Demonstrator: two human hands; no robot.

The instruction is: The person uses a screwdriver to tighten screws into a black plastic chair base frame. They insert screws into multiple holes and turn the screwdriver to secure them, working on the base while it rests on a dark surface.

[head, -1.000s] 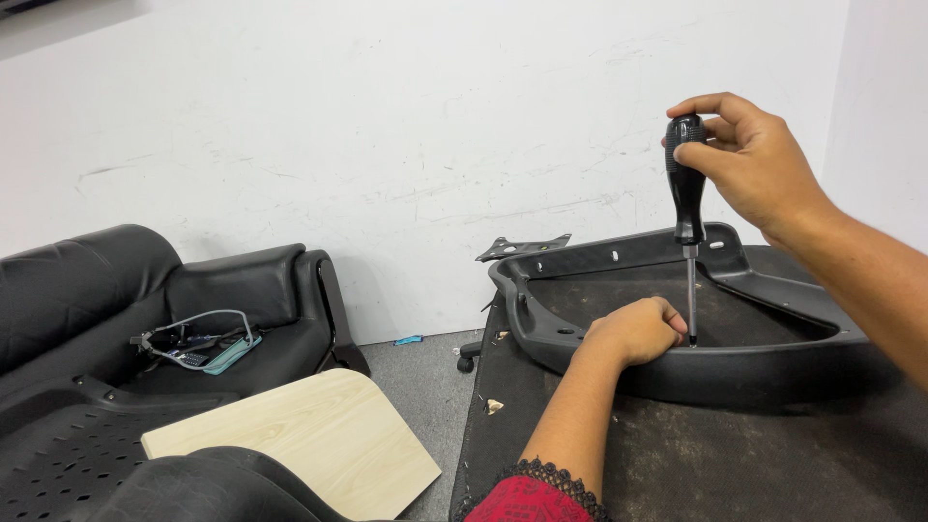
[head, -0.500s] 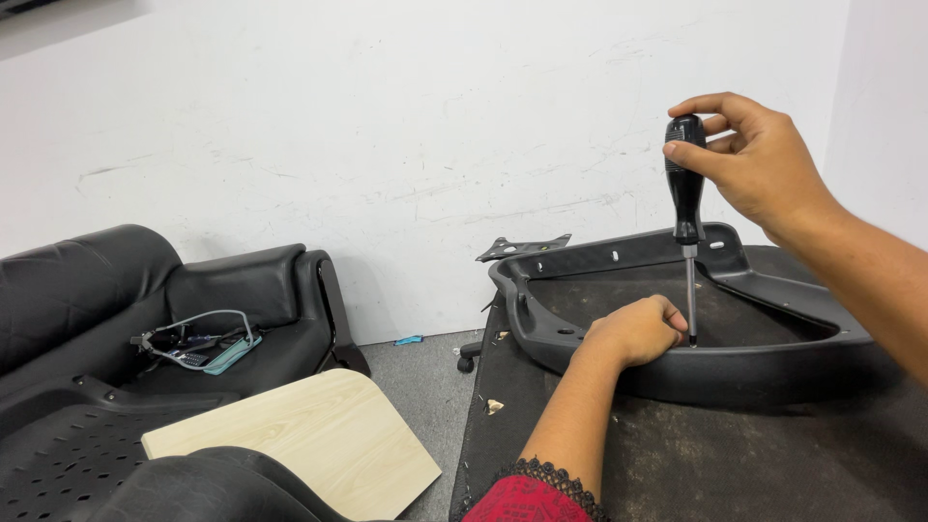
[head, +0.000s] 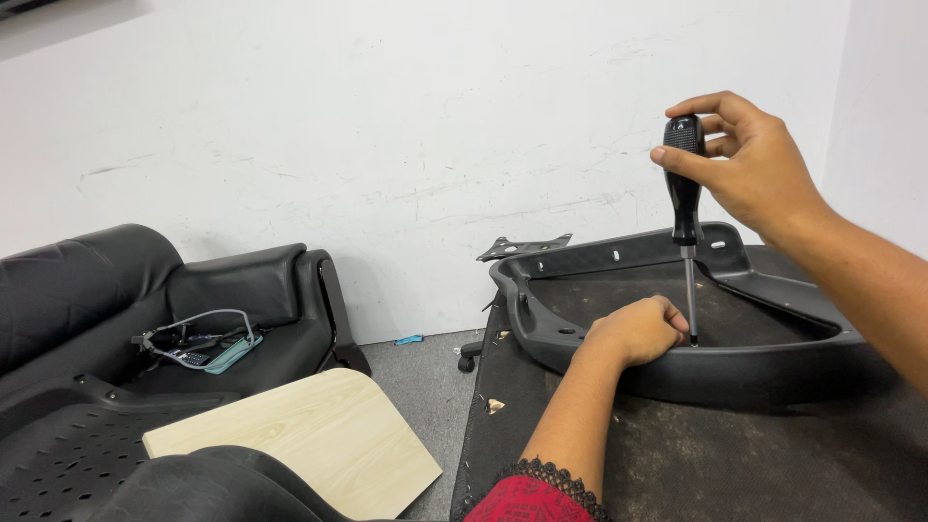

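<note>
At the right of the frame a black moulded plastic chair shell (head: 677,372) lies on a dark, dusty felt-covered tabletop (head: 696,454), its rim turned up and its open hollow facing the camera. A black-handled screwdriver with a slim steel shaft (head: 684,193) stands upright over the near rim, its tip set down on the plastic at centre right, just beside the left hand.

The right hand (head: 749,164), in the upper right, is wrapped around the top of the handle, fingertips pinching it. The left hand (head: 638,331) is curled shut over the shell's near rim, knuckles next to the shaft; whether it pins a screw under the tip cannot be told, since the fingers hide that spot.

As a judgement, the fastening at this point on the rim is mid-way: the tool is seated and gripped, but no screw head shows, so how deep it sits is unclear. A black metal bracket (head: 522,248) lies behind the shell's far left corner, apart from it and seemingly unattached.

At lower left a pale wood-grain board (head: 309,435) rests among black upholstered chair cushions (head: 87,290).
</note>
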